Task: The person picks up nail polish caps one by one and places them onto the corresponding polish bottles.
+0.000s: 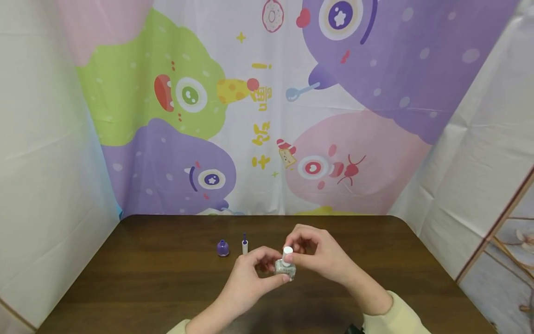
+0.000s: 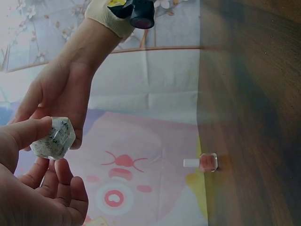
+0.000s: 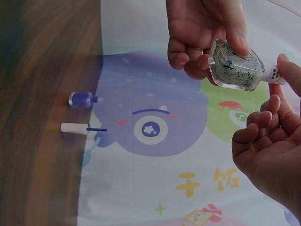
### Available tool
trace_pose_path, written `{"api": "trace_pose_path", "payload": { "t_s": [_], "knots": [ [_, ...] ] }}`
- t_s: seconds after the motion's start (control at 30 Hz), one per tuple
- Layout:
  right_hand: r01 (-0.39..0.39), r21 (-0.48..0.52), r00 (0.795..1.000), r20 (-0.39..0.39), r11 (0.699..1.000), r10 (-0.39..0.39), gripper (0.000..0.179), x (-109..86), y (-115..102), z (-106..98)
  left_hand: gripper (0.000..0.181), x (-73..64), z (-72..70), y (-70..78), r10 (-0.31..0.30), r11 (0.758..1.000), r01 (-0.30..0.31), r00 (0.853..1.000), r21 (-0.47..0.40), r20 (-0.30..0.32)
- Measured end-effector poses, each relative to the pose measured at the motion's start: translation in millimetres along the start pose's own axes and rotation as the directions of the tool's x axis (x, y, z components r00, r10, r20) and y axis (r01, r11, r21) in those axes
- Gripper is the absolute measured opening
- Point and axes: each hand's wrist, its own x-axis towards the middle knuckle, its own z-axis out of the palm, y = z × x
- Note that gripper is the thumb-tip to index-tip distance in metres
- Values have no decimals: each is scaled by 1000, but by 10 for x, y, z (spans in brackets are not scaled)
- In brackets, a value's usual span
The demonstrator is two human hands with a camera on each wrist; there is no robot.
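Note:
Between my two hands is a clear nail polish bottle (image 3: 237, 68) filled with pale, dark-speckled polish, tilted above the table. My left hand (image 1: 250, 278) grips its glass body between thumb and fingers. With thumb and fingertips, my right hand (image 1: 319, 253) pinches the white cap (image 1: 288, 253), which sits on the bottle's neck. A purple nail polish bottle (image 1: 223, 248) stands uncapped on the table, left of the hands. Beside it, a white cap (image 3: 74, 128) stands with its purple brush pointing up.
In the left wrist view, a reddish-pink nail polish bottle (image 2: 208, 162) with a white cap stands on the table; the head view does not show it. The dark wooden table (image 1: 146, 287) meets a cartoon-printed curtain (image 1: 258, 185) at the back. White cloth hangs at both sides.

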Motion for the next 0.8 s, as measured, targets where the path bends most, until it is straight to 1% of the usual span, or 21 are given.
{"api": "trace_pose_path", "payload": {
  "t_s": [0.17,0.47,0.67,0.8],
  "knots": [
    [-12,-9,1000,-8,1000,12,17,2,-6,9,27,2,0,-5,-4,1000,4,1000,1,-5],
    [-26,19,1000,8,999,26,18,-4,-6,22,27,6,4,-3,-3,1000,3,1000,1,-8],
    [0,40,999,52,999,-2,20,-12,7,-17,27,11,2,4,-5,1000,5,1000,7,-17],
    [45,41,996,71,998,-48,23,-14,19,-54,26,9,0,11,-9,1000,10,1000,18,-20]
  ]
}}
